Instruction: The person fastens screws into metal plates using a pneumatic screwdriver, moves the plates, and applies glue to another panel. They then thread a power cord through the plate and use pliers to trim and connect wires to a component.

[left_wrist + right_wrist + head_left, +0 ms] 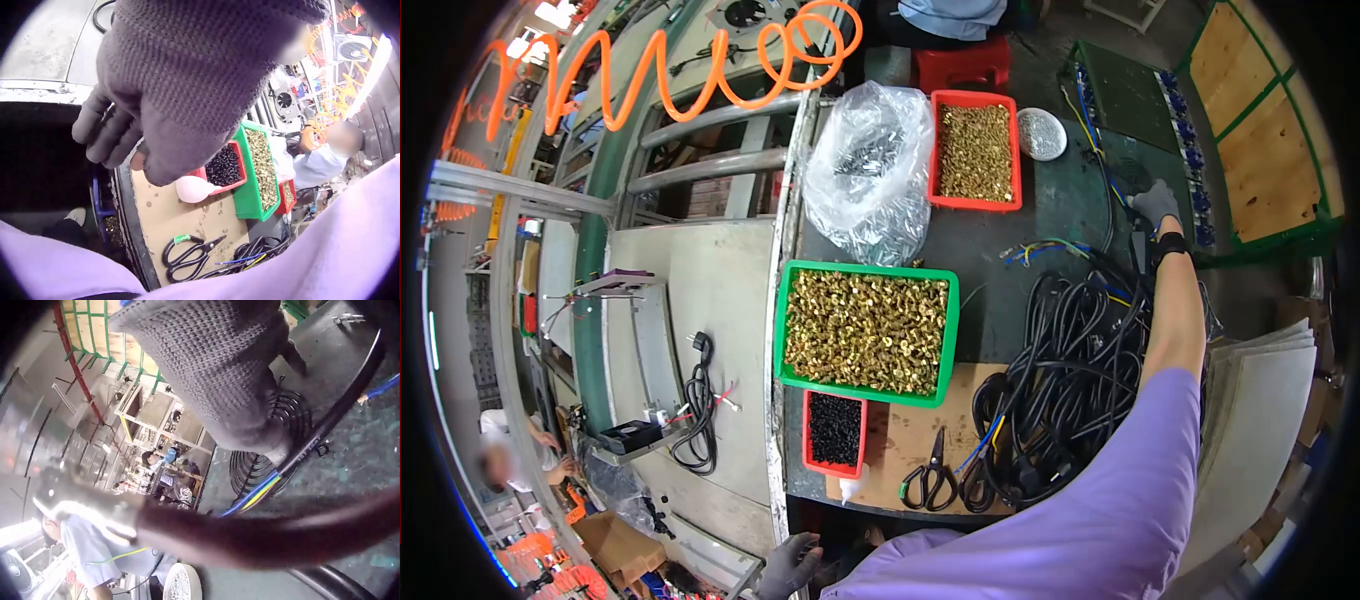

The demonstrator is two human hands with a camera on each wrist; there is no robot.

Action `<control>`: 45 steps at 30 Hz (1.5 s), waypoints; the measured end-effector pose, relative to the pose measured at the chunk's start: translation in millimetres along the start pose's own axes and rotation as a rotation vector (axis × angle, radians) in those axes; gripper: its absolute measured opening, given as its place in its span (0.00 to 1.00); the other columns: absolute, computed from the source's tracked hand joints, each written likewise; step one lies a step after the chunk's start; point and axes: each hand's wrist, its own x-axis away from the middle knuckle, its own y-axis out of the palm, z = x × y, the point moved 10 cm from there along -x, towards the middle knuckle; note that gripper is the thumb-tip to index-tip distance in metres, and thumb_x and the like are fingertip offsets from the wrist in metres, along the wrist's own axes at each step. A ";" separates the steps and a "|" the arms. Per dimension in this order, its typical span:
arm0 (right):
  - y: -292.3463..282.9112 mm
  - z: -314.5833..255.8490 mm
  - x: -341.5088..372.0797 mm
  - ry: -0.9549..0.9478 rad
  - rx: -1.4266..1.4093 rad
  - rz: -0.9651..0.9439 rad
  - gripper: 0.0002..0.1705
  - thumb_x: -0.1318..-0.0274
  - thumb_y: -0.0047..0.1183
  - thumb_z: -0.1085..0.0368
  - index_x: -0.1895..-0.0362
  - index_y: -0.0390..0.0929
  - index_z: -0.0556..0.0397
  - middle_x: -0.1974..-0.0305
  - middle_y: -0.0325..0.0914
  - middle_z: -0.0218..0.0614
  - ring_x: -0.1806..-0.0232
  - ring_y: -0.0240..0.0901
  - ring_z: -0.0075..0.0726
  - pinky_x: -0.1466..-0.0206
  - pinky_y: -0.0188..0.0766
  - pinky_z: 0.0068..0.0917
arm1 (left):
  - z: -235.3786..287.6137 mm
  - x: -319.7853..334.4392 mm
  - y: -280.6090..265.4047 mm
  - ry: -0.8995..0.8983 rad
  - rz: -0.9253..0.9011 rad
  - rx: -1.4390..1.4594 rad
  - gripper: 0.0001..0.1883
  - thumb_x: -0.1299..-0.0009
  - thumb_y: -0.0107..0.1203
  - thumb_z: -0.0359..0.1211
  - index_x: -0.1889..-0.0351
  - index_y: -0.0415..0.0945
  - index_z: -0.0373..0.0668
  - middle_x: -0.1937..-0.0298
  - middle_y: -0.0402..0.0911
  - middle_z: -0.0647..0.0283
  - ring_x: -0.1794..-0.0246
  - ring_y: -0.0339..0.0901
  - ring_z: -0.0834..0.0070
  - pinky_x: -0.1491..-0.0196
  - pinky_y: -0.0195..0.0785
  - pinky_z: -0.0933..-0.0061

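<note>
My right hand [1157, 203] in a grey glove reaches across the dark table. In the right wrist view that hand [231, 375] is over a round black wire grille [297, 412], one finger extended past it and another digit low on it; contact is partly hidden. A black cable [337, 419] with blue and yellow-green wires crosses beside the fingertips. My gloved left hand [790, 566] hangs by the near table edge, fingers loosely bent and holding nothing; in the left wrist view this hand [169, 81] is near a white bottle [195, 189] and a small red bin [240, 164].
Coiled black cables [1060, 380] lie on the right of the table, with black scissors [930, 482] nearby. A green tray [950, 340] holds brass parts. Behind stand a plastic bag [865, 180], a red tray [1017, 160] and a white bowl [1042, 134]. People are farther off.
</note>
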 end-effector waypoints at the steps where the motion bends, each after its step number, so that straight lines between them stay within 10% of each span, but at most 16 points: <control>1: 6.9 1.7 -4.1 -0.045 -0.054 -0.054 0.45 0.68 0.62 0.54 0.43 0.59 0.57 0.40 0.55 0.51 0.38 0.52 0.49 0.40 0.56 0.41 | -10.3 1.9 2.6 -0.060 -0.005 0.010 0.18 0.36 0.52 0.35 0.52 0.67 0.35 0.64 0.77 0.56 0.69 0.75 0.74 0.66 0.69 0.75; 8: -13.0 -10.7 25.5 0.034 -0.063 0.340 0.57 0.76 0.61 0.38 0.43 0.58 0.61 0.49 0.67 0.55 0.45 0.63 0.53 0.45 0.62 0.36 | -27.6 12.6 17.4 -0.076 0.010 0.048 0.17 0.36 0.52 0.36 0.53 0.68 0.37 0.61 0.77 0.56 0.65 0.76 0.69 0.63 0.70 0.71; 11: 14.1 4.6 -16.7 -0.049 0.012 -0.009 0.55 0.76 0.62 0.39 0.44 0.61 0.61 0.50 0.68 0.55 0.47 0.65 0.54 0.47 0.63 0.35 | -23.5 4.4 20.6 -0.155 -0.089 0.001 0.17 0.36 0.51 0.37 0.52 0.68 0.38 0.57 0.77 0.56 0.61 0.76 0.67 0.60 0.70 0.72; 15: 57.7 63.8 -64.3 -0.092 -0.391 0.111 0.35 0.68 0.63 0.50 0.55 0.73 0.59 0.58 0.75 0.48 0.55 0.72 0.45 0.54 0.65 0.29 | 35.0 -25.2 -1.1 0.045 -0.118 -0.123 0.19 0.38 0.53 0.39 0.54 0.70 0.36 0.63 0.76 0.56 0.63 0.76 0.66 0.62 0.70 0.73; 19: -24.3 42.8 39.0 -0.209 -0.727 0.229 0.23 0.58 0.59 0.58 0.57 0.74 0.57 0.61 0.77 0.42 0.61 0.72 0.37 0.57 0.66 0.26 | 106.5 -42.3 -19.6 0.021 -0.286 0.230 0.19 0.35 0.51 0.38 0.52 0.69 0.35 0.61 0.77 0.56 0.58 0.74 0.73 0.54 0.66 0.72; 21: -85.2 31.4 84.2 -0.347 -0.819 0.534 0.12 0.53 0.54 0.66 0.62 0.74 0.56 0.66 0.77 0.37 0.66 0.71 0.31 0.60 0.66 0.25 | 161.6 -58.0 -21.6 0.092 -0.391 0.481 0.23 0.35 0.49 0.43 0.48 0.66 0.35 0.60 0.76 0.52 0.56 0.74 0.69 0.52 0.65 0.71; 26: -175.5 -111.7 329.9 -1.286 -0.587 0.394 0.07 0.65 0.52 0.73 0.75 0.71 0.48 0.77 0.69 0.30 0.74 0.68 0.34 0.69 0.65 0.28 | 285.3 -104.8 35.2 0.222 -0.725 0.974 0.29 0.31 0.38 0.48 0.41 0.54 0.34 0.52 0.72 0.51 0.58 0.74 0.63 0.50 0.65 0.64; 27: -157.2 -130.2 377.7 -1.472 -0.113 0.469 0.09 0.68 0.52 0.69 0.74 0.72 0.45 0.77 0.68 0.26 0.71 0.68 0.32 0.68 0.65 0.30 | 301.4 -109.2 54.2 0.164 -0.798 1.093 0.27 0.30 0.38 0.46 0.42 0.55 0.35 0.52 0.72 0.52 0.58 0.75 0.64 0.52 0.67 0.63; 29: -153.4 -139.3 444.9 -1.824 -0.365 0.287 0.10 0.70 0.52 0.65 0.74 0.72 0.43 0.76 0.67 0.25 0.69 0.68 0.33 0.65 0.65 0.32 | 314.5 -117.6 82.1 0.105 -0.882 1.197 0.26 0.30 0.38 0.45 0.42 0.56 0.35 0.52 0.71 0.52 0.59 0.75 0.65 0.55 0.69 0.63; 33: -128.1 -172.9 414.9 -1.707 -0.444 -0.295 0.29 0.68 0.61 0.52 0.57 0.70 0.45 0.60 0.69 0.36 0.54 0.65 0.42 0.51 0.63 0.37 | 292.8 -133.6 97.9 -0.001 -0.794 1.213 0.19 0.31 0.40 0.39 0.47 0.62 0.36 0.56 0.73 0.53 0.62 0.76 0.71 0.67 0.75 0.72; 36: -38.6 -174.5 265.1 -0.956 -0.776 -0.657 0.27 0.61 0.57 0.54 0.54 0.68 0.50 0.53 0.69 0.43 0.48 0.64 0.49 0.44 0.60 0.37 | 271.9 -155.8 55.5 0.101 -0.444 1.243 0.14 0.31 0.40 0.36 0.57 0.68 0.34 0.69 0.76 0.57 0.74 0.74 0.73 0.71 0.70 0.75; 39: -52.4 -153.3 169.9 -0.720 0.086 0.635 0.33 0.59 0.53 0.53 0.48 0.62 0.56 0.53 0.68 0.52 0.50 0.65 0.49 0.47 0.62 0.37 | 252.8 -161.0 40.5 0.081 -0.322 1.135 0.14 0.31 0.40 0.36 0.58 0.68 0.34 0.73 0.76 0.59 0.78 0.72 0.74 0.72 0.66 0.77; 41: -26.3 -95.7 102.0 -0.208 -0.075 0.383 0.29 0.55 0.48 0.52 0.50 0.63 0.55 0.53 0.66 0.53 0.50 0.64 0.52 0.49 0.62 0.42 | 239.6 -160.8 38.0 0.077 -0.313 1.094 0.14 0.31 0.40 0.36 0.58 0.69 0.34 0.73 0.76 0.61 0.77 0.72 0.76 0.72 0.65 0.79; 45: 30.2 -84.7 55.7 -0.254 -0.029 -0.040 0.28 0.54 0.46 0.51 0.50 0.63 0.53 0.52 0.65 0.51 0.50 0.62 0.55 0.51 0.61 0.49 | 203.0 -163.2 47.3 -0.073 -0.253 1.079 0.13 0.31 0.41 0.35 0.60 0.71 0.34 0.72 0.76 0.63 0.75 0.72 0.78 0.71 0.64 0.80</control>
